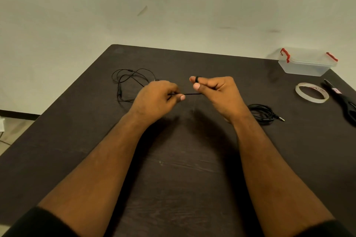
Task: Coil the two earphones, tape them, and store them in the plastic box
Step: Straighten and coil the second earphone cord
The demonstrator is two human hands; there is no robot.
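1. fingers of the left hand (pixel 157 98) are curling tight, pinching the black earphone cable (pixel 192 94).
2. right hand (pixel 215 90) is gripping its other end, cable looping one fingertip.
3. cable is running taut, left to right, above the bench (pixel 96 140).
4. loose earphone (pixel 127 82) is lying far left; coiled earphone (pixel 264 112) right.

Loose black earphone (pixel 131 82) sprawls left; coiled earphone (pixel 264 112) lies right; tape roll (pixel 312 92) (flat) near the closed clear box (pixel 306 63).
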